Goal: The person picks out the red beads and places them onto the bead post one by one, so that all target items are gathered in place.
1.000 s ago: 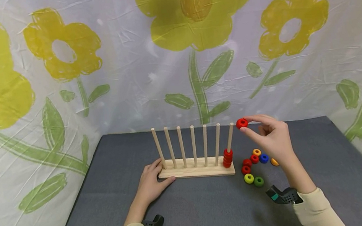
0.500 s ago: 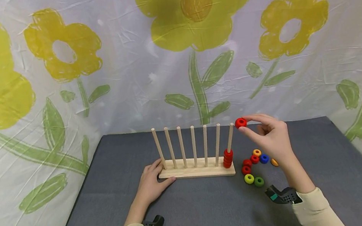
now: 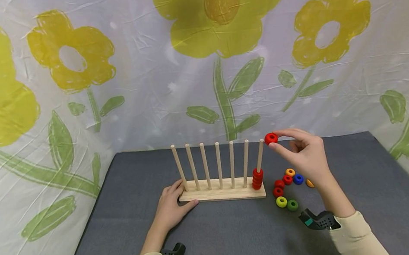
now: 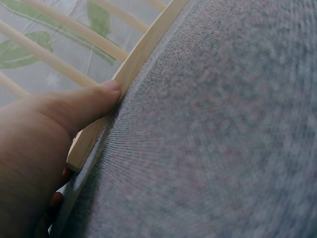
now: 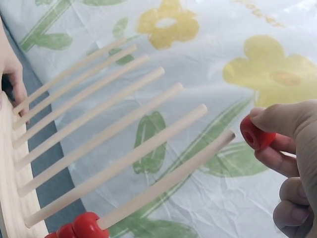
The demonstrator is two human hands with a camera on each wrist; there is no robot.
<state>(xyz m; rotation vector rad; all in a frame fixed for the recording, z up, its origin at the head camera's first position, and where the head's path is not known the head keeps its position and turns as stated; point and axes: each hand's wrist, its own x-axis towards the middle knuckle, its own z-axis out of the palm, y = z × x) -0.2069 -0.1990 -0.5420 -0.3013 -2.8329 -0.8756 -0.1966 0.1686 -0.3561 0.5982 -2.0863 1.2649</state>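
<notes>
The right hand (image 3: 306, 156) pinches a pierced round red bead (image 3: 268, 141) just right of, but not touching, the tip of the rightmost pale wooden peg (image 3: 260, 156), while the left hand (image 3: 170, 206) grips the flat wooden base (image 3: 217, 193).

Head view facing forward and down, farther back, wrist views close in, pegs (image 3: 219, 164) shared by all
</notes>
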